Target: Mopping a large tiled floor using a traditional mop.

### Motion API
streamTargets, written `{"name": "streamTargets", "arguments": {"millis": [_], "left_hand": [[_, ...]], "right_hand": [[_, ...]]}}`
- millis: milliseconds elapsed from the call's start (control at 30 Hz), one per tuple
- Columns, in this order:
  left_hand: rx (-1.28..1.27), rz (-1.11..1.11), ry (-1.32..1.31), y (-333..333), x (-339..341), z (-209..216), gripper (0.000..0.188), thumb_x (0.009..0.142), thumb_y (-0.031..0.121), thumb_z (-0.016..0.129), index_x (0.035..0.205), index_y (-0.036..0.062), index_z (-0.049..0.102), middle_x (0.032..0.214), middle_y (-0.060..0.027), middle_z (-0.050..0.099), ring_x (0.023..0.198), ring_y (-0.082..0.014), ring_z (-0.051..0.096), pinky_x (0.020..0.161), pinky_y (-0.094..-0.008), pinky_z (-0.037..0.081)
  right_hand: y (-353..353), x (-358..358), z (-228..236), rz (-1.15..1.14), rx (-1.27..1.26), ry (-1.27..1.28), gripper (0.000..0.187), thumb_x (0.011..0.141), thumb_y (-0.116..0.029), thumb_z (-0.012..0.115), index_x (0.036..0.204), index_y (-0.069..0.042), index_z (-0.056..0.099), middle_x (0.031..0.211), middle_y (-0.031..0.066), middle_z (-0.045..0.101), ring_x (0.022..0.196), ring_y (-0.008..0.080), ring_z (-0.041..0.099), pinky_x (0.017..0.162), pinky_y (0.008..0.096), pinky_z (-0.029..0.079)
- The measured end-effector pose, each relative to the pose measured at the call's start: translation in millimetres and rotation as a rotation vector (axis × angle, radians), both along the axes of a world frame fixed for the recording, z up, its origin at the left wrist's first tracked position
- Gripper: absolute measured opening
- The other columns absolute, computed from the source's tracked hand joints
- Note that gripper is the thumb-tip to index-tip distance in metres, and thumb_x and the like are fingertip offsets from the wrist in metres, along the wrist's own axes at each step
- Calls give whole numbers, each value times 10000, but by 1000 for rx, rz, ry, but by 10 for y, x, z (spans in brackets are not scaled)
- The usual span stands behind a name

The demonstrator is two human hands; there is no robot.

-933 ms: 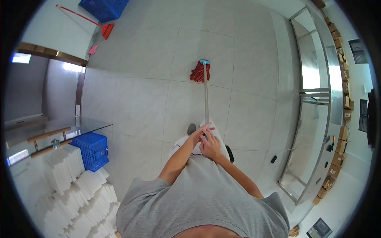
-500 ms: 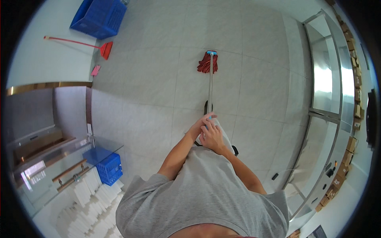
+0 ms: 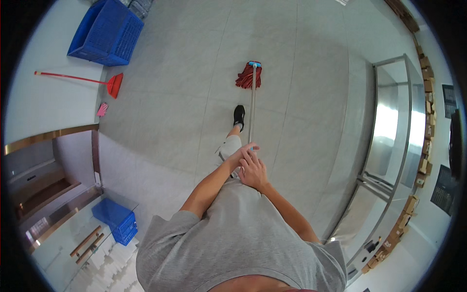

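A string mop stands out in front of me, its red strands [image 3: 249,79] lying on the floor under a blue clamp. From the clamp a thin pale handle [image 3: 253,107] runs straight back to my hands. My left hand [image 3: 239,155] is closed round the upper end of that handle. Close against it, my right hand [image 3: 253,171] also grips the handle end, its fingers overlapping the left ones. Both hands are in front of my waist, and the very top of the handle is hidden by them. My foot in a black shoe [image 3: 239,117] is just left of the handle.
At the far left are a blue plastic crate [image 3: 104,36], a red dustpan [image 3: 115,86] and a pink cloth-like piece [image 3: 102,109]. Another blue crate [image 3: 116,220] is at the near left. A metal-framed glass cabinet [image 3: 389,131] lines the right, with small brown boxes beyond.
I have stepped forward: the crates, dustpan and cabinet have shifted back toward me. My left foot now shows ahead. The mop stays in front of me, both hands still on it.
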State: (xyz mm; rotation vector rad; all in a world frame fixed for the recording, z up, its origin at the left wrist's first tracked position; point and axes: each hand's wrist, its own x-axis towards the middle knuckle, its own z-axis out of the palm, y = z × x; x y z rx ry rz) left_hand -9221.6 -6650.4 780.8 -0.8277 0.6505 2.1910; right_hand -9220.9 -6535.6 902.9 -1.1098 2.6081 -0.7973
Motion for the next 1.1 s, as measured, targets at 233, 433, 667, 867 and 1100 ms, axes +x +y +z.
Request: {"name": "streamTargets", "arguments": {"millis": [233,433,667,867,1100], "left_hand": [[-51,44,-48,-829,-2762,181,433,911,432,556,1177,91,545,857,-30,543,756,-136,524,652,-305,439],[-417,-12,347,-1388,-4648,374,409,908,369,586,1191,75,558,974,-42,595,878,-130,536,772,-284,450],[-683,-74,513,-1932,-7176,162,347,917,278,598,1182,57,561,1008,-55,613,945,-140,550,824,-283,456],[-140,-23,-147,-2511,-9917,653,329,919,276,594,1165,60,563,983,-59,610,918,-151,557,814,-286,457],[-167,-95,24,-2707,-11995,412,333,919,357,574,1084,67,562,926,-48,582,863,-158,544,792,-284,448]], "right_hand": [[-862,-2721,55,-38,0,40,195,698,-145,628,874,-67,592,1335,125,518,1223,296,491,789,430,490],[-1388,-4670,242,60,27,41,226,694,-155,638,884,-41,594,1332,149,507,1201,343,486,755,444,504],[-2090,-7451,51,59,-77,35,243,705,-176,635,887,-22,592,1255,154,530,1134,355,504,736,433,507],[-2480,-9810,248,-113,-138,76,222,656,-143,632,828,-19,568,1227,131,549,1066,332,531,731,422,489],[-2668,-11903,380,-168,-150,92,221,638,-143,633,823,-41,570,1231,139,547,1097,320,525,803,443,454]]}}
